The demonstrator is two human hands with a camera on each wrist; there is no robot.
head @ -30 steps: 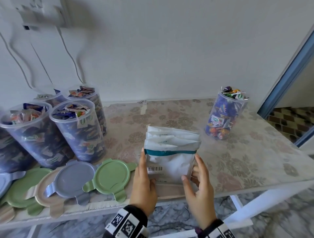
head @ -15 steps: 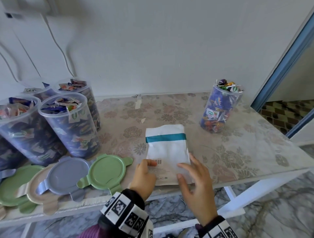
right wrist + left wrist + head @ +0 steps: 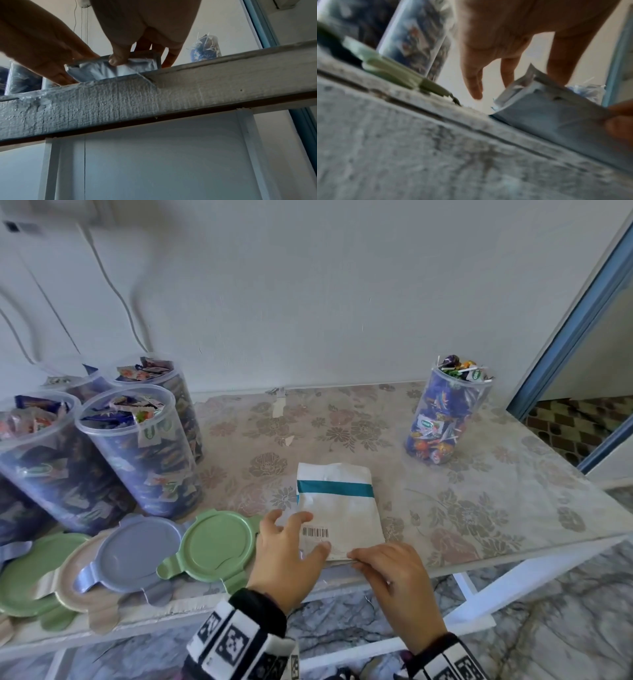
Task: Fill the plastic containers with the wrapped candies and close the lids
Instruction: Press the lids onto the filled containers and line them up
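A white pouch (image 3: 337,501) with a teal stripe lies flat near the table's front edge. My left hand (image 3: 291,537) rests over its near left corner with fingers spread and relaxed. My right hand (image 3: 373,556) pinches the pouch's near edge; in the right wrist view the thumb (image 3: 118,56) presses against the pouch (image 3: 102,71) with fingers on top. Several lidless clear containers (image 3: 144,453) full of wrapped candies stand at the left. Another container (image 3: 445,416) stands at the back right. Loose lids lie in front of the left group: green (image 3: 215,542), lavender (image 3: 133,553), beige (image 3: 78,577).
The flowered table top (image 3: 479,508) ends in a front edge (image 3: 154,92) just under my hands. A blue door frame (image 3: 565,337) stands at the right. Cables hang down the white wall at the back left.
The pouch stood upright between both hands a second ago and now lies flat. My left hand has moved onto its near left corner, and my right hand has taken its near edge.
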